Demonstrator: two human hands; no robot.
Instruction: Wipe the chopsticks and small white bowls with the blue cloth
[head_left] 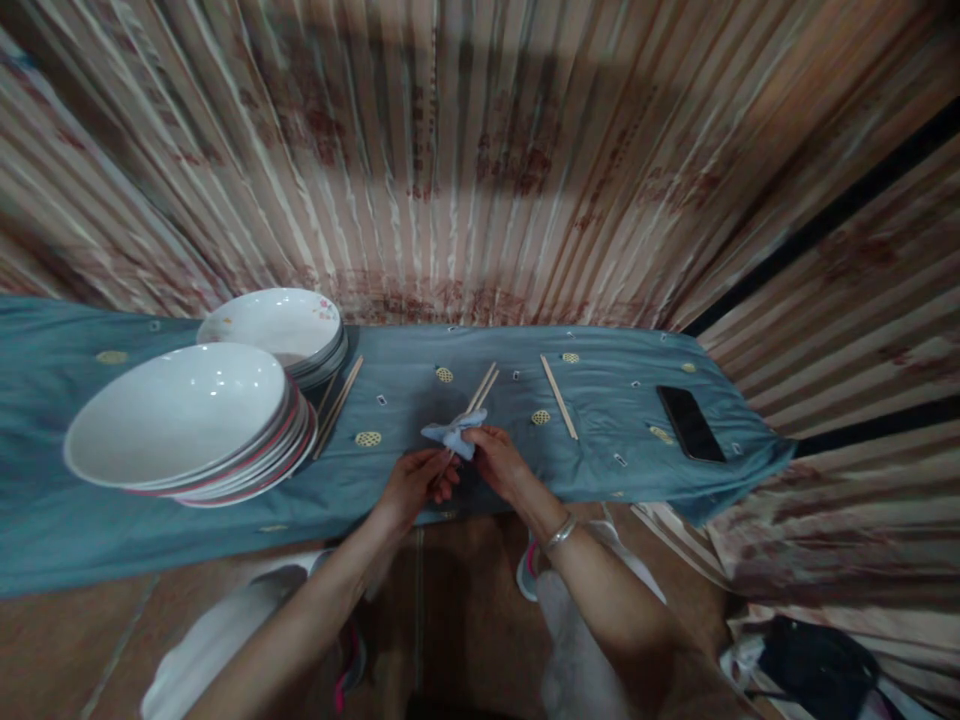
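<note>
L hand [421,482] grip pinches chopsticks [484,388], R hand [496,460] grip pinches blue cloth [458,434] round them, ctr of frame; dish stack [195,425] mid-L.

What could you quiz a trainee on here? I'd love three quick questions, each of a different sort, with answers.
1. Which arm wears the bracelet? A: left. B: right. C: both.
2. True or false: the bowls stand in stacks to the left of the phone.
3. How many chopsticks jut out past the cloth that the right hand grips?

Key: 1. B. 2. True. 3. Two.
</note>
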